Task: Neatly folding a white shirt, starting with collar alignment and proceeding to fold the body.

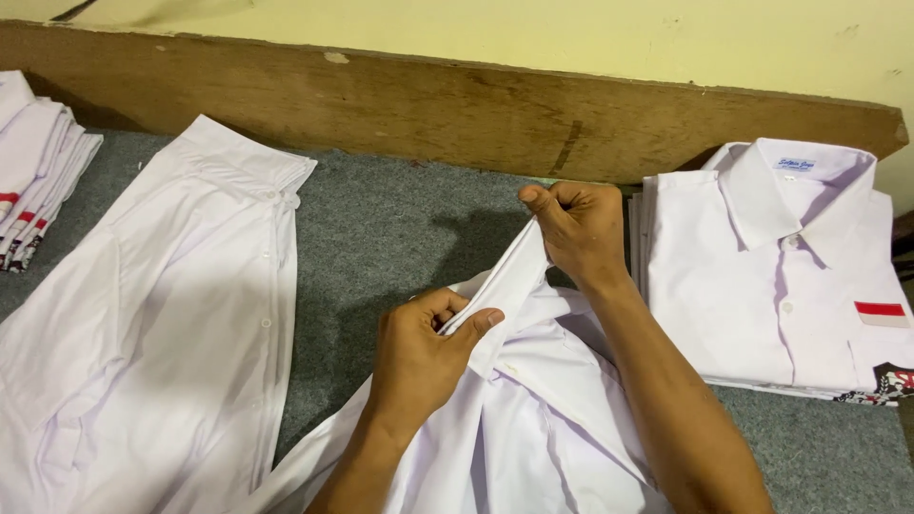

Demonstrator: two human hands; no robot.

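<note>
collar: white shirt collar (509, 276) is running as a folded strip between both hands, pulled taut, lifted off the shirt body.
long axis: strip is lying on a diagonal, from about 7 o'clock at the lower end to about 1 o'clock at the upper end.
shirt: white shirt (533, 419) is sitting bottom centre of the view, bunched under the forearms, on the grey carpeted surface (381, 228).
left hand: left hand (419, 357) is pinching the lower end of the strip, thumb over the top, fingers curled narrow around the fabric.
right hand: right hand (576, 228) is gripping the upper end, fingers closed tight on the edge, thumb tip pointing to 9 o'clock.
nearer hand: both are touching it; the left is sitting closer to the shirt body, the right is holding the free high end at 1 o'clock from the left.
flat shirt: another white shirt (162, 324) is lying spread out at 9 o'clock, well apart from the hands.
folded stack: folded white shirts (771, 266) with a red-and-white chest patch are sitting at 3 o'clock, just beside the right wrist.
far stack: more folded shirts (33, 162) are showing at 10 o'clock, at the frame edge.
backstop: wooden board (457, 105) is running along 12 o'clock against the wall.
</note>
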